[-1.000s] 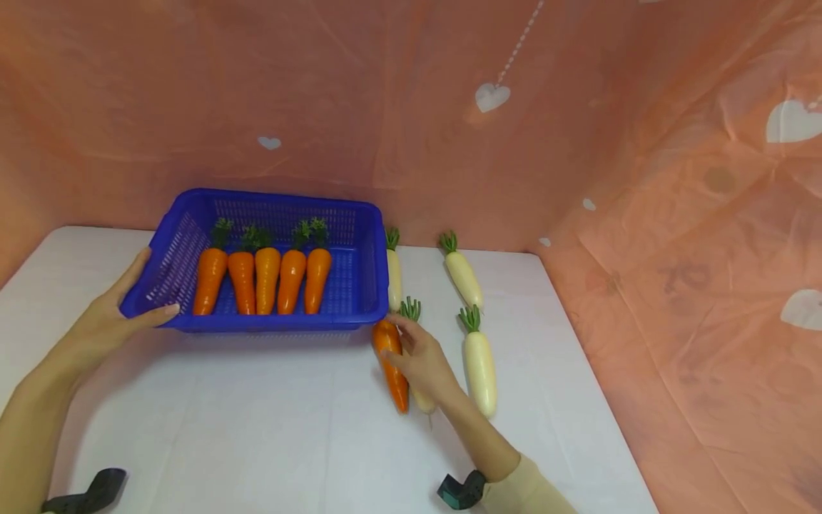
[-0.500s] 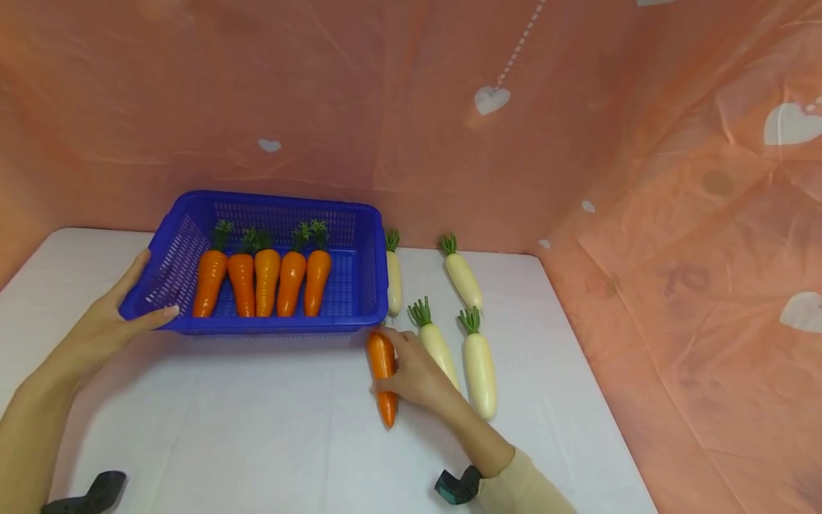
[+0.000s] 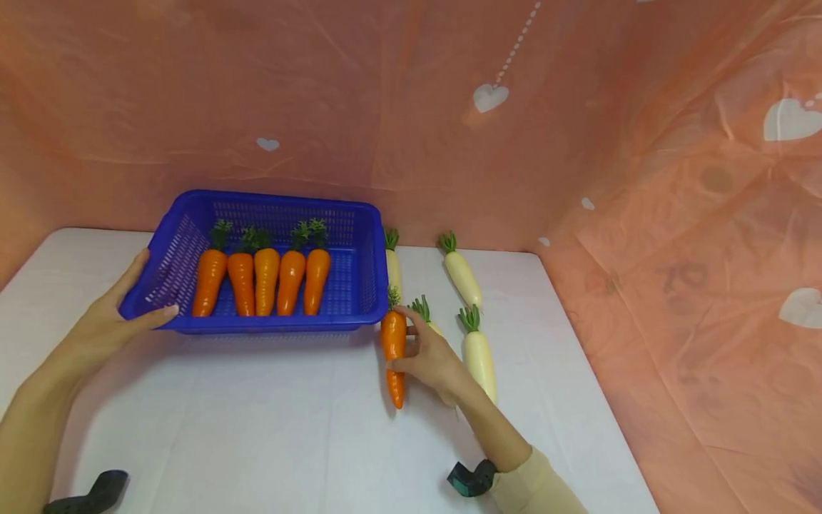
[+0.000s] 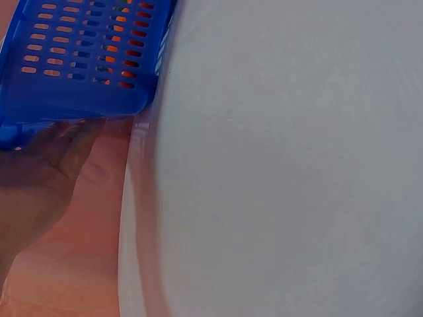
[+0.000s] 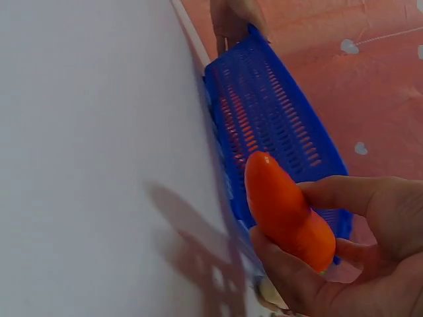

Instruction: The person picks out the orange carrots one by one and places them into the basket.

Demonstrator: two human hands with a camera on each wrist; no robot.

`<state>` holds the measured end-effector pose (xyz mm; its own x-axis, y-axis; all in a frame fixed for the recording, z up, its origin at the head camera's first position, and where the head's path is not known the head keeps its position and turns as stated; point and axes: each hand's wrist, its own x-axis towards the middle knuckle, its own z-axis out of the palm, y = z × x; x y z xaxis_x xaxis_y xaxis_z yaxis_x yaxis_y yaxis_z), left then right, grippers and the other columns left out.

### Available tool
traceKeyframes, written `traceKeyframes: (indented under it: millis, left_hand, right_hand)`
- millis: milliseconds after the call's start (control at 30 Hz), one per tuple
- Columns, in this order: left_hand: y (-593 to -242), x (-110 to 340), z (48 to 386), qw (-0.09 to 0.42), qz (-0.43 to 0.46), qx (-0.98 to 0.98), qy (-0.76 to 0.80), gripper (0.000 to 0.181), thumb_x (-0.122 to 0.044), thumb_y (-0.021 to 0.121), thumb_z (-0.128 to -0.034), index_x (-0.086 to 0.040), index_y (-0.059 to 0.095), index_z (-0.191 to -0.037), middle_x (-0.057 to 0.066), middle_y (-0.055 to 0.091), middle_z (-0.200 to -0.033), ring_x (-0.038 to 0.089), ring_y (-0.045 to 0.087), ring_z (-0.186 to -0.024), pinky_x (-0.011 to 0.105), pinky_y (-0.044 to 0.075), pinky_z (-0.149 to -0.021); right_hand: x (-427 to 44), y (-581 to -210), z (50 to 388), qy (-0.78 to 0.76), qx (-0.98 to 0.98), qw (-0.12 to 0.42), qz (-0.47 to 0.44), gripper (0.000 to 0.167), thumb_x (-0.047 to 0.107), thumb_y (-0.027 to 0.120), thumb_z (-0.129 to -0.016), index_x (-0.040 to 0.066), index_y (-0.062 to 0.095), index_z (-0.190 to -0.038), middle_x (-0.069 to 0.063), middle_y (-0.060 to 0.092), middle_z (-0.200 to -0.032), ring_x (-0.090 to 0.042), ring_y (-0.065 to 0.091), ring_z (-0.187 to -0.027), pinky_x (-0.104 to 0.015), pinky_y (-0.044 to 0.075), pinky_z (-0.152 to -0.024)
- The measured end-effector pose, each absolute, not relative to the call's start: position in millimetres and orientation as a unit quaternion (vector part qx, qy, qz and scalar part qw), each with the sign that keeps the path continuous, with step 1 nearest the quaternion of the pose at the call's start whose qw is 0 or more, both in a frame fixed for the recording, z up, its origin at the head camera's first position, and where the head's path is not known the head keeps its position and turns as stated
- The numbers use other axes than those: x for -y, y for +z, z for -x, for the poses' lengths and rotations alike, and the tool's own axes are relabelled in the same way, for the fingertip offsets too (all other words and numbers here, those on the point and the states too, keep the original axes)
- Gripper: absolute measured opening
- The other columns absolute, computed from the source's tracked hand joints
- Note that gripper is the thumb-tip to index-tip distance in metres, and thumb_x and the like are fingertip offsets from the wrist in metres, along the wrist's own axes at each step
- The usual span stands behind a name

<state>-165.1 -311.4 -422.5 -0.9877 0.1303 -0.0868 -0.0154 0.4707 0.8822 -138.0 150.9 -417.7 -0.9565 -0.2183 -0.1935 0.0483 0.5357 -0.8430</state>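
My left hand [image 3: 105, 321] grips the left end of a blue plastic basket [image 3: 270, 325], thumb on its front rim and fingers along the outer side. In the left wrist view this hand [image 4: 39, 185] is partly hidden under the basket's edge [image 4: 73, 99]. Several orange carrots [image 3: 292, 282] lie side by side in the basket, green tops toward the back. At the front right corner, my right hand [image 3: 427, 357] pinches another carrot [image 3: 394, 335] between thumb and fingers, its tip pointing toward me. The right wrist view shows that carrot [image 5: 281, 205] held above the table.
White radishes lie right of the basket: one [image 3: 464, 278] at the back, one [image 3: 480, 357] in front, one [image 3: 393, 271] beside the basket wall, and one [image 3: 420, 308] mostly behind my right hand. An orange cloth wall [image 3: 424, 143] stands behind the white table [image 3: 257, 414].
The right hand first drew the carrot toward me and left, off a radish. It then brought it back up and right, the green top now showing by the basket's corner. The left hand stays put.
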Motion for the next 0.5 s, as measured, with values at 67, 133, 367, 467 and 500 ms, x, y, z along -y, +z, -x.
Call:
traceKeyframes:
  millis: [67,133,367,467,500]
  left_hand:
    - [-423,312,165,0.072,-0.033,-0.853,0.515,0.093,-0.032,0.061,-0.0986,-0.048,-0.014,-0.151,0.011,-0.020,-0.162,0.042,-0.021,-0.145,0.069,-0.014,-0.110]
    - [-423,312,165,0.074,-0.031,-0.853,0.516,0.093,-0.032,0.061,-0.0985,-0.048,-0.014,-0.151,0.011,-0.020,-0.162,0.043,-0.021,-0.145,0.071,-0.014,-0.109]
    - [-421,310,164,0.079,-0.022,-0.860,0.504,0.094,-0.036,0.061,-0.0982,-0.047,-0.016,-0.151,0.013,-0.020,-0.162,0.048,-0.019,-0.144,0.075,-0.010,-0.107]
    - [-419,310,165,0.079,-0.023,-0.869,0.488,0.094,-0.037,0.060,-0.0980,-0.043,-0.015,-0.154,0.017,-0.018,-0.162,0.053,-0.015,-0.143,0.078,-0.006,-0.106]
    - [-419,309,165,0.078,-0.023,-0.873,0.482,0.094,-0.038,0.060,-0.0980,-0.041,-0.014,-0.155,0.018,-0.017,-0.162,0.055,-0.014,-0.143,0.079,-0.005,-0.105]
  right_hand:
    - [-153,-411,142,-0.478,-0.868,0.130,0.041,0.087,0.009,0.082,-0.079,0.034,0.038,-0.150,-0.014,0.054,-0.132,-0.027,0.063,-0.103,-0.035,0.057,-0.078]
    - [-156,-404,147,-0.472,-0.873,0.118,0.038,0.087,0.010,0.081,-0.080,0.035,0.036,-0.150,-0.014,0.052,-0.134,-0.026,0.065,-0.100,-0.034,0.057,-0.077]
    - [-163,-381,171,-0.499,-0.861,0.092,0.043,0.087,0.004,0.079,-0.081,0.033,0.037,-0.151,-0.016,0.051,-0.136,-0.031,0.066,-0.101,-0.042,0.059,-0.081]
    - [-165,-376,183,-0.508,-0.855,0.093,0.055,0.087,0.002,0.077,-0.083,0.031,0.035,-0.153,-0.018,0.049,-0.137,-0.035,0.066,-0.104,-0.044,0.059,-0.083]
    - [-165,-375,186,-0.508,-0.854,0.094,0.058,0.087,0.002,0.077,-0.083,0.030,0.034,-0.153,-0.019,0.048,-0.137,-0.035,0.066,-0.105,-0.043,0.059,-0.083]
